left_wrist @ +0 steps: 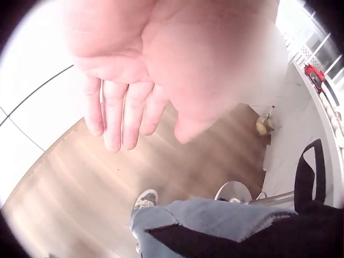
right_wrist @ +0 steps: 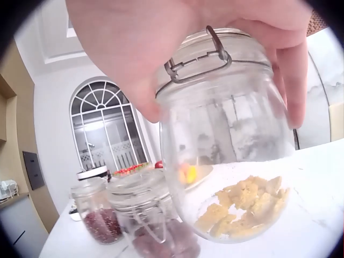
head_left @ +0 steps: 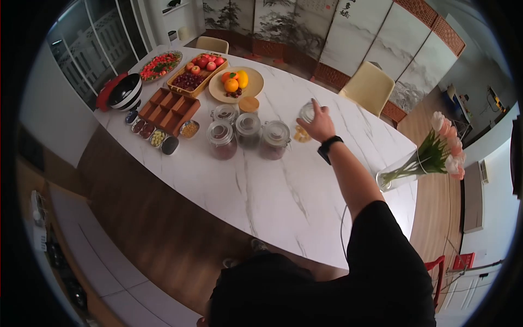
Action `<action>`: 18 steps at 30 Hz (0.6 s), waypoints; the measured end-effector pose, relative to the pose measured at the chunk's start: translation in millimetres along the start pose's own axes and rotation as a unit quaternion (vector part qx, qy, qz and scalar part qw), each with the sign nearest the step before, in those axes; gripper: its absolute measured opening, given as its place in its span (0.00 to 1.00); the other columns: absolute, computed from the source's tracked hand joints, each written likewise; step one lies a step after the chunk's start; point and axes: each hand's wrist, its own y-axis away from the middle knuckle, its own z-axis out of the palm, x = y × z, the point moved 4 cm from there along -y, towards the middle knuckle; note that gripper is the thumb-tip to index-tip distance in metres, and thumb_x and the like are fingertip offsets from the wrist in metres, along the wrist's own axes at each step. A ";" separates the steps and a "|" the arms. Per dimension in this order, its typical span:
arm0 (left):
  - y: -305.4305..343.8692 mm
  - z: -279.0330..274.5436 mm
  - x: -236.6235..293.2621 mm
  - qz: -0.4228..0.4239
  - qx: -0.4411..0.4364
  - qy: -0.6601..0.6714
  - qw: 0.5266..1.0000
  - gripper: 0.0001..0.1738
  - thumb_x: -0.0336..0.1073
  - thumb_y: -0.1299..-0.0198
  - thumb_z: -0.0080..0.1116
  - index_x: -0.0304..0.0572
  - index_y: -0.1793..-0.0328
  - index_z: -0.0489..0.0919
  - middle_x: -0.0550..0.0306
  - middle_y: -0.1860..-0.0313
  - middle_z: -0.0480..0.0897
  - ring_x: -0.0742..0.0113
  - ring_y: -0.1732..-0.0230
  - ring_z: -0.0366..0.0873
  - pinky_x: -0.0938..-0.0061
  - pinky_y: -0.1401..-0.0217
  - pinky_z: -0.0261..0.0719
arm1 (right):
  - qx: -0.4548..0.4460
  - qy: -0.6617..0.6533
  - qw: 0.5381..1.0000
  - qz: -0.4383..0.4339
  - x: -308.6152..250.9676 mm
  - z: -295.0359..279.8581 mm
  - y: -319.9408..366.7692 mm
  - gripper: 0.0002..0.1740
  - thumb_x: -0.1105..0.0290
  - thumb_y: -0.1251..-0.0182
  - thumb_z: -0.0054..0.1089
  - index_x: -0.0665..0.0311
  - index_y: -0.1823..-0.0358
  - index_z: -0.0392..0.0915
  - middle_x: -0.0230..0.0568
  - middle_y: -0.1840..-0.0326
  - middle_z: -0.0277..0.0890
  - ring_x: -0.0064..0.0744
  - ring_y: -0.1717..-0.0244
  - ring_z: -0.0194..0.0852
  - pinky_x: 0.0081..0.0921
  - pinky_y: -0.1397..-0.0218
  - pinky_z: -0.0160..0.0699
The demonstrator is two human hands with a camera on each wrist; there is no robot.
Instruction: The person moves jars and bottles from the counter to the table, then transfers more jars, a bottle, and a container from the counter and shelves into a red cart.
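Gripping the clip-top jar [right_wrist: 228, 134] by its lid from above, R hand [head_left: 320, 124] has thumb on one side, fingers on the other. Jar is R of the fruit plate [head_left: 255, 83] & a bit nearer the person; can't tell if its base touches the table [head_left: 261, 188]. Main risk, I'd say: hold is at the lid only, so if the wire clasp [right_wrist: 199, 70] isn't latched (can't confirm), the body could drop w/ the yellowish pieces [right_wrist: 244, 207] inside. Smooth glass + one-handed hold = poss. slip too, esp. b/c L hand [left_wrist: 140, 70] gives no support: fingers straight-ish, nothing in them, over the floor [left_wrist: 86, 177], well apart from plate on person's side. 2nd risk: sideways swing into the dark-filled jar [head_left: 274, 141], near side of plate & slightly R; glass on glass could chip. Vase [head_left: 403, 161], far R of plate, prob. OK unless the arm sweeps wide.
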 end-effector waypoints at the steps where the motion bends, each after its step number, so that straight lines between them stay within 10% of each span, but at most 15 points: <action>1: 9.2 6.5 -0.3 -0.024 0.006 0.003 1.000 0.43 0.68 0.33 0.62 0.36 0.29 0.78 0.42 0.39 0.85 0.47 0.40 0.82 0.57 0.38 0.80 | -0.022 0.001 1.000 0.004 -0.6 18.6 -19.4 0.59 0.44 0.46 0.76 0.56 0.16 0.57 0.69 0.33 0.68 0.69 0.39 0.78 0.49 0.33 0.80; 18: 82.6 77.0 -23.8 -0.126 0.038 0.083 0.988 0.36 0.63 0.34 0.60 0.40 0.34 0.80 0.44 0.45 0.86 0.47 0.46 0.83 0.56 0.43 0.82 | -0.166 0.031 0.985 -0.027 -36.0 113.2 -92.0 0.63 0.45 0.57 0.86 0.71 0.25 0.62 0.61 0.27 0.66 0.55 0.27 0.70 0.41 0.25 0.74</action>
